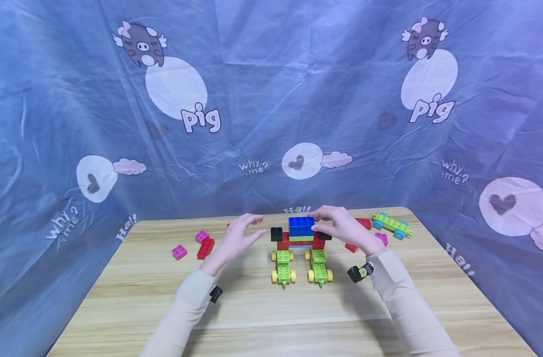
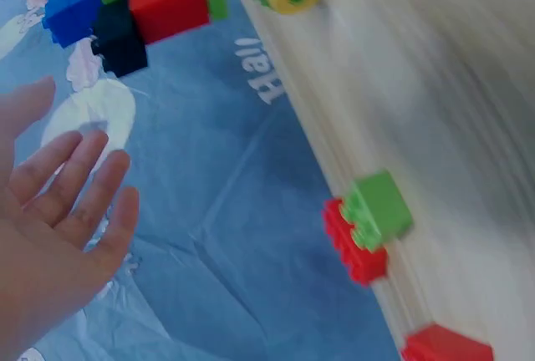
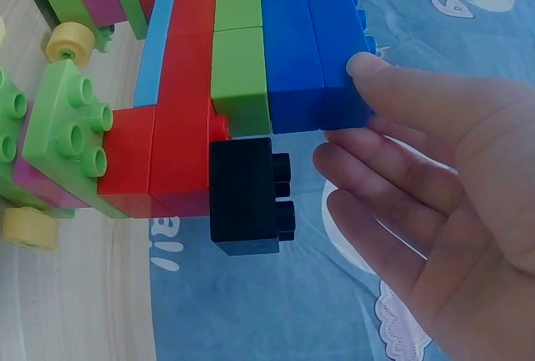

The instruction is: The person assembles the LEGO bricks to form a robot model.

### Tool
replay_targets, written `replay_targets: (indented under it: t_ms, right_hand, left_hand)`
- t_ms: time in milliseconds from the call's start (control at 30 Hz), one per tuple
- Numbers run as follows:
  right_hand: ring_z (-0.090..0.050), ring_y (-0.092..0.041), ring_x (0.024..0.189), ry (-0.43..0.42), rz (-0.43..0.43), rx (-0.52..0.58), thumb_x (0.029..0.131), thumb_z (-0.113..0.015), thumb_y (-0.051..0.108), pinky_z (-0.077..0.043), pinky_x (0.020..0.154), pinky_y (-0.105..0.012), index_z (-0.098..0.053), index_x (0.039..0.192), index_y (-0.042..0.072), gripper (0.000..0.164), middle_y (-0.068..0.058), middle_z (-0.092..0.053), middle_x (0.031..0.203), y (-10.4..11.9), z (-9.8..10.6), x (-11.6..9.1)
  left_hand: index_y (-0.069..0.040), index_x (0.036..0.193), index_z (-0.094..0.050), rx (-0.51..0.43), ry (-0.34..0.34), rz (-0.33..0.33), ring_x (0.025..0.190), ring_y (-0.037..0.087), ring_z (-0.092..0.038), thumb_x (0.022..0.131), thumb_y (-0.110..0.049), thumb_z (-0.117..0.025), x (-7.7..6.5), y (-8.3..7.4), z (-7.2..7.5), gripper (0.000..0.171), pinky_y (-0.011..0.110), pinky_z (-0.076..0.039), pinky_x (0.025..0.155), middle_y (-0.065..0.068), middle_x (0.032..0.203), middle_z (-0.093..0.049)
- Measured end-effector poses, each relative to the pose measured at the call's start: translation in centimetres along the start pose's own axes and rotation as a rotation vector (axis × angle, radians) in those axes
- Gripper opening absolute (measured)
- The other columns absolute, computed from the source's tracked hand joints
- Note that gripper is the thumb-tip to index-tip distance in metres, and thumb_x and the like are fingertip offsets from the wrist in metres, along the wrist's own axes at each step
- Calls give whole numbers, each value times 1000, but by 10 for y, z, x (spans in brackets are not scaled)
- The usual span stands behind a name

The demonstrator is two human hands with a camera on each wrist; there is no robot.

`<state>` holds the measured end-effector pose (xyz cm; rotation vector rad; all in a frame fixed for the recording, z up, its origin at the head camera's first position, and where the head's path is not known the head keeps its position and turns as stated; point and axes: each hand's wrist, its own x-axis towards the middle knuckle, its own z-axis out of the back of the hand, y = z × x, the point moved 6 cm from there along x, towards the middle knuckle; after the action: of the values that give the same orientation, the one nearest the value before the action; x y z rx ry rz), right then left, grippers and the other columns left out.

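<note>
A toy brick build stands at the middle of the table. Two blue bricks (image 1: 300, 227) are stacked at its top, over a lime green layer and red bricks (image 3: 185, 85). Black bricks (image 3: 242, 192) stick out at both sides, and two green wheeled bases (image 1: 283, 270) with yellow wheels carry it. My right hand (image 1: 343, 229) pinches the right end of the uppermost blue brick between thumb (image 3: 376, 73) and index finger. To the left of the build, my left hand (image 1: 240, 239) hovers apart from it with fingers extended, holding nothing.
Pink bricks (image 1: 179, 252) and a red brick (image 1: 205, 249) lie at the left. On the right are more red bricks (image 1: 364, 223), a pink brick (image 1: 381, 239) and a green wheeled base (image 1: 392, 225) with blue wheels. A blue printed cloth (image 1: 262, 124) hangs behind the table.
</note>
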<state>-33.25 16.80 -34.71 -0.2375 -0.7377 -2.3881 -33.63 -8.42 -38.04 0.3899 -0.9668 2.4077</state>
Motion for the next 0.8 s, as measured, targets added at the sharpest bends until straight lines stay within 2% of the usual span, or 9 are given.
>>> replay_targets:
  t_ms: [200,433,700,800]
  right_hand:
    - [-65,-20,96,-5,-4,-28,85,-68,23,-56,83,-39,-63,119,9,37,-6,-69,107,-1,0,0]
    - [-65,-21,96,-2,-13,-11,85,-68,22,-56,84,-40,-63,120,8,37,-6,-69,107,-1,1,0]
    - [-65,-21,97,10,-10,-3,86,-67,23,-55,85,-41,-62,121,7,38,-7,-69,107,0,1,0]
    - [-65,-21,97,9,-14,-2,86,-67,24,-56,84,-40,-63,120,9,38,-6,-69,108,-1,1,0]
  left_hand:
    - [-7,123,-59,87,-37,35,115,29,-58,84,-29,-69,-19,22,13,46,44,-48,98,11,123,-62]
    - [-4,125,-56,231,-26,101,120,32,-52,82,-30,-70,-39,50,28,52,49,-42,104,15,125,-59]
    - [5,118,-59,418,3,99,110,36,-55,79,-27,-74,-67,81,39,52,48,-48,94,20,114,-60]
    - [6,115,-61,449,34,108,106,37,-56,79,-24,-73,-76,91,39,49,49,-48,92,22,111,-61]
